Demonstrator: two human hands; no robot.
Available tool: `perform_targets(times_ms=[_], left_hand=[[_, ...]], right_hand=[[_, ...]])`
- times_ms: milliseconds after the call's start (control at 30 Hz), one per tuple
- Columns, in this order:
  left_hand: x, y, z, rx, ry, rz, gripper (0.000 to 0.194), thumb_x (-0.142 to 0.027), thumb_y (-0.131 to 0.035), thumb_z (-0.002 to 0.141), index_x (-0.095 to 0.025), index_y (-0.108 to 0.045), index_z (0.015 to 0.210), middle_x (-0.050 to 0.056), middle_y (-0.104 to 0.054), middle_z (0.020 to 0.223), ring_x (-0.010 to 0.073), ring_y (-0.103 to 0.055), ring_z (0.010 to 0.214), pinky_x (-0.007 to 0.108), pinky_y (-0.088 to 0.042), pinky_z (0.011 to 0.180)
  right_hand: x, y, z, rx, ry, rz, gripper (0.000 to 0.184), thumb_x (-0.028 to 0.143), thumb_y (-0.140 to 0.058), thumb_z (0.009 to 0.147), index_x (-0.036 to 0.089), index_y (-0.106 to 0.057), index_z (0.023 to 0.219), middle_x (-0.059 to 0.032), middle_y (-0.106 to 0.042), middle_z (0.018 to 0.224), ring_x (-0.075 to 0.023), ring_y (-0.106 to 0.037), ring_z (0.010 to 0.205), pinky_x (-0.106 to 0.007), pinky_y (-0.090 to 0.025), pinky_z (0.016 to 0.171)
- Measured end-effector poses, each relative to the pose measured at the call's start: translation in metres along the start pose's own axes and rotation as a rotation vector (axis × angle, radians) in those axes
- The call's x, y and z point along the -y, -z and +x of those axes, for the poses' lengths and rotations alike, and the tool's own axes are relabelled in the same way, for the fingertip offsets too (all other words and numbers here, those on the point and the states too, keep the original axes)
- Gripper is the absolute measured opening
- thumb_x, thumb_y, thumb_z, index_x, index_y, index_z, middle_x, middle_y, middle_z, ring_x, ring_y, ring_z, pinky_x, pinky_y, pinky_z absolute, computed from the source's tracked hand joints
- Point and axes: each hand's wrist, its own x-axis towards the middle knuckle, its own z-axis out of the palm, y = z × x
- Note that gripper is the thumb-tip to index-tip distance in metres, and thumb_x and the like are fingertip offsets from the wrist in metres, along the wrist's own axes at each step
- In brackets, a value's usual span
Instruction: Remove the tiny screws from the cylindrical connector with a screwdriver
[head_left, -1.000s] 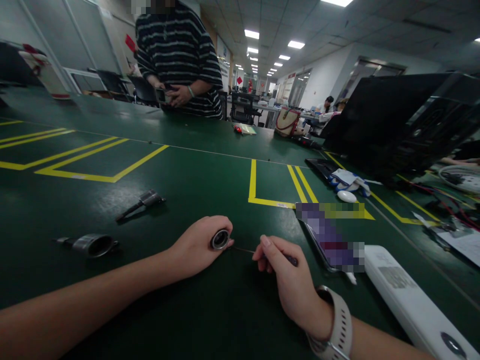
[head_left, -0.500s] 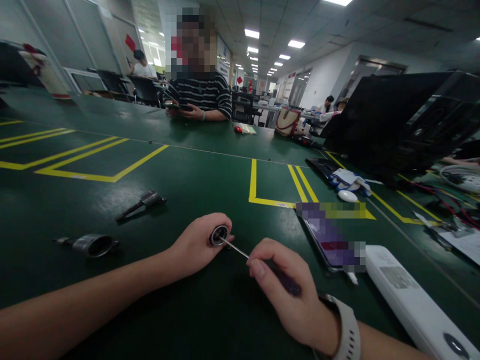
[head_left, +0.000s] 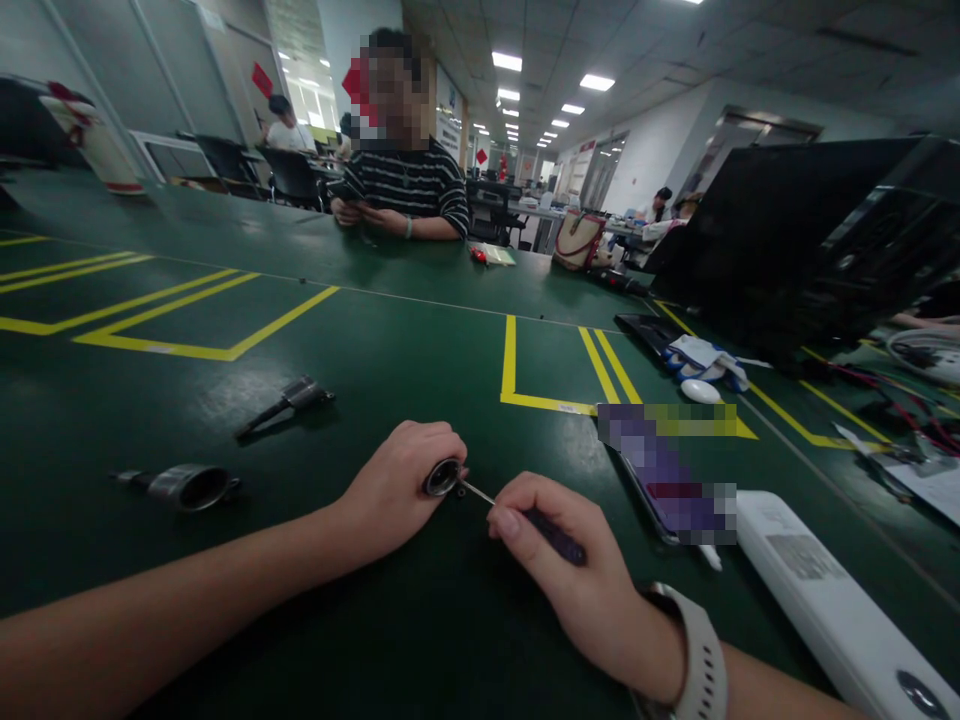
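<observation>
My left hand (head_left: 405, 475) is closed around a dark metal hole saw (head_left: 442, 478), its round open end turned toward me and the rest hidden in the palm. My right hand (head_left: 559, 560) grips a screwdriver (head_left: 559, 538) with a dark purple handle and a thin shaft. The shaft's tip meets the right side of the rim, beside a small dark knob; whether it sits in anything is too small to tell. Left of my hands, two similar hole saws lie on the green table: a wide one (head_left: 196, 488) with its mouth facing me and a slimmer one (head_left: 296, 397).
A phone (head_left: 664, 475) and a long white device (head_left: 817, 590) lie to the right. Behind them are a cloth (head_left: 701, 362), a white mouse-shaped object (head_left: 700, 391) and a big black case (head_left: 772, 240). A person in a striped top (head_left: 409, 190) sits opposite, hands around a dark object.
The screwdriver's tip has moved from inside the hole saw's mouth to the right side of its rim. My right hand has shifted slightly left, and the mouth has tilted a little.
</observation>
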Motion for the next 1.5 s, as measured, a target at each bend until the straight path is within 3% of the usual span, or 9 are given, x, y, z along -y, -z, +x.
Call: perform_targets(times_ms=[233,300,433,500,867,1000,1100,1233,1500], left_hand=[[0.000,0.000,0.002,-0.020,0.014,-0.047,0.013,-0.013,-0.050,0.078,-0.018,-0.047,0.067,-0.003,-0.051,0.067,0.0135,-0.048,0.065,0.027,-0.033,0.064],[0.000,0.000,0.001,-0.021,0.013,-0.039,0.013,-0.013,-0.050,0.078,-0.018,-0.047,0.067,-0.003,-0.051,0.067,0.0136,-0.048,0.065,0.027,-0.033,0.063],[0.002,-0.001,0.000,-0.026,0.005,-0.007,0.011,-0.012,-0.049,0.078,-0.018,-0.049,0.069,-0.003,-0.051,0.068,0.0137,-0.048,0.066,0.028,-0.032,0.064],[0.002,-0.002,-0.001,-0.017,-0.015,0.007,0.012,-0.010,-0.049,0.078,-0.018,-0.049,0.069,-0.003,-0.051,0.068,0.0139,-0.048,0.066,0.028,-0.032,0.065],[0.000,0.000,0.001,-0.025,-0.045,-0.058,0.014,-0.015,-0.048,0.080,-0.018,-0.048,0.067,-0.003,-0.051,0.067,0.0130,-0.047,0.064,0.027,-0.033,0.064],[0.002,0.000,0.002,-0.022,-0.022,-0.056,0.013,-0.015,-0.049,0.080,-0.017,-0.048,0.068,-0.003,-0.051,0.068,0.0132,-0.048,0.064,0.027,-0.033,0.063],[0.002,0.000,0.001,-0.007,-0.010,-0.026,0.012,-0.011,-0.048,0.078,-0.017,-0.049,0.068,-0.002,-0.051,0.068,0.0138,-0.048,0.066,0.028,-0.033,0.064],[0.000,0.000,-0.002,0.019,-0.018,0.021,0.013,-0.006,-0.047,0.076,-0.017,-0.050,0.069,-0.002,-0.052,0.070,0.0142,-0.048,0.067,0.029,-0.032,0.065],[0.001,0.000,-0.001,-0.014,-0.030,-0.041,0.013,-0.010,-0.047,0.078,-0.018,-0.048,0.067,-0.003,-0.050,0.067,0.0133,-0.048,0.066,0.027,-0.034,0.064]], right_hand=[[-0.015,-0.003,0.011,-0.052,-0.237,0.611,0.016,0.030,-0.057,0.082,0.016,-0.061,0.073,-0.0018,-0.059,0.071,-0.0137,-0.052,0.068,-0.028,-0.040,0.064],[-0.014,-0.003,0.009,-0.070,-0.218,0.582,0.017,0.030,-0.057,0.082,0.017,-0.061,0.073,-0.0015,-0.058,0.071,-0.0137,-0.052,0.068,-0.028,-0.040,0.065],[-0.008,-0.004,0.001,-0.075,-0.088,0.204,0.019,0.032,-0.056,0.084,0.017,-0.061,0.072,-0.0007,-0.056,0.069,-0.0134,-0.049,0.066,-0.027,-0.036,0.061],[-0.005,-0.004,-0.001,-0.042,-0.080,0.129,0.020,0.032,-0.056,0.083,0.017,-0.061,0.072,-0.0003,-0.055,0.068,-0.0131,-0.048,0.065,-0.027,-0.034,0.059],[-0.011,-0.002,0.014,-0.034,-0.300,0.769,0.016,0.025,-0.057,0.080,0.014,-0.062,0.070,-0.0019,-0.059,0.066,-0.0119,-0.050,0.064,-0.026,-0.038,0.063],[-0.011,-0.003,0.010,-0.068,-0.238,0.713,0.017,0.026,-0.057,0.081,0.015,-0.061,0.070,-0.0010,-0.058,0.067,-0.0123,-0.050,0.065,-0.026,-0.038,0.064],[-0.012,-0.004,0.006,-0.113,-0.148,0.508,0.018,0.029,-0.056,0.083,0.017,-0.062,0.071,-0.0004,-0.058,0.069,-0.0134,-0.050,0.068,-0.028,-0.037,0.065],[-0.011,-0.004,0.003,-0.068,-0.100,0.265,0.018,0.031,-0.057,0.083,0.018,-0.063,0.072,-0.0010,-0.058,0.072,-0.0143,-0.050,0.071,-0.029,-0.036,0.066],[-0.012,-0.003,0.012,-0.065,-0.260,0.702,0.016,0.025,-0.057,0.081,0.015,-0.064,0.071,-0.0029,-0.060,0.073,-0.0139,-0.051,0.069,-0.028,-0.038,0.066]])
